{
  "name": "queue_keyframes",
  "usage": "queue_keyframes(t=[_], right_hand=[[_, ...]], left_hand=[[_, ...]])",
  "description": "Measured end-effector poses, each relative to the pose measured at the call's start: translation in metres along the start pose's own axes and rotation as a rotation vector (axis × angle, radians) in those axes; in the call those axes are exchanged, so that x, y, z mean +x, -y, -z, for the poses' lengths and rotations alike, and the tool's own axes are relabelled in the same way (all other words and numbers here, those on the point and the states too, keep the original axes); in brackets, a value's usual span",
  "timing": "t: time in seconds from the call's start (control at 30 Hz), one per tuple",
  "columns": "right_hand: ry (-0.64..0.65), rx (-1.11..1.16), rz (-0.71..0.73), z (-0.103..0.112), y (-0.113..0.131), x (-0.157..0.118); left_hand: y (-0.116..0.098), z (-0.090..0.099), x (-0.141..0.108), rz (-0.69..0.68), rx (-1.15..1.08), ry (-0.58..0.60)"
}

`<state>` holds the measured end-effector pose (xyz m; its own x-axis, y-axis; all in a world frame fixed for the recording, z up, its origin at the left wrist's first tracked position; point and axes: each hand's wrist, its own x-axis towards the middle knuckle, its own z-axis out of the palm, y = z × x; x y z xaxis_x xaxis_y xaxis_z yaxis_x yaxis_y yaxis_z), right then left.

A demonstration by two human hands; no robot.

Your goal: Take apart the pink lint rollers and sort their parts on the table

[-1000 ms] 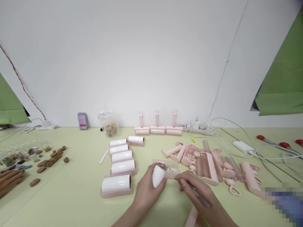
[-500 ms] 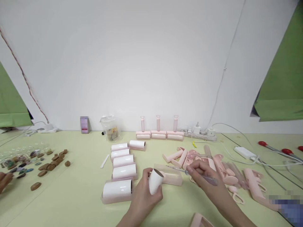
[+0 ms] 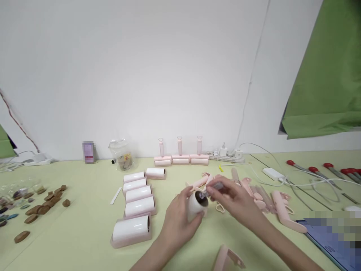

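A white roll (image 3: 194, 209) is wrapped in the fingers of my left hand (image 3: 179, 216), tilted with its hollow end up toward the right. My right hand (image 3: 229, 194) pinches a clear-handled screwdriver (image 3: 216, 186), whose metal shaft reaches into the roll's opening; the tip is hidden inside. Left of my hands, several white rolls (image 3: 139, 206) lie in pale pink holders. Loose pink parts (image 3: 255, 194) lie behind and beside my right hand. A pink frame piece (image 3: 225, 258) rests near the front edge of view.
Three pink roller sets (image 3: 181, 160) stand by the wall, beside a power strip (image 3: 228, 157). A plastic bag (image 3: 122, 156) is at back left, brown pieces (image 3: 43, 209) at far left. Cables, red-ended tools (image 3: 314, 170) and a phone (image 3: 329, 241) are on the right.
The screwdriver has moved left and its shaft has entered the roll's opening. Both hands are closer together. The view has turned right, and the other person's hand at far left is out of view.
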<state>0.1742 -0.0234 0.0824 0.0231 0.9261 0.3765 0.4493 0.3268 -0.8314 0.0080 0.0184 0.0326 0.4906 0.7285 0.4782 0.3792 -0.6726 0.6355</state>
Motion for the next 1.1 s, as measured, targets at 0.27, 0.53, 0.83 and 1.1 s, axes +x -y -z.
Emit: queue_keyframes(t=[0.27, 0.53, 0.83, 1.1], right_hand=[[-0.062, -0.501, 0.142, 0.007, 0.003, 0.038], [-0.02, -0.391, 0.164, 0.004, -0.004, 0.031], [-0.578, 0.058, 0.159, 0.043, -0.01, -0.009], [-0.396, -0.032, 0.102, 0.03, -0.055, -0.032]], left_hand=[[0.003, -0.024, 0.044, 0.159, -0.426, -0.028], [0.006, -0.024, 0.038, 0.103, -0.365, -0.037], [0.016, 0.007, 0.043, -0.101, 0.299, 0.194], [0.021, -0.012, 0.043, -0.175, 0.371, 0.272]])
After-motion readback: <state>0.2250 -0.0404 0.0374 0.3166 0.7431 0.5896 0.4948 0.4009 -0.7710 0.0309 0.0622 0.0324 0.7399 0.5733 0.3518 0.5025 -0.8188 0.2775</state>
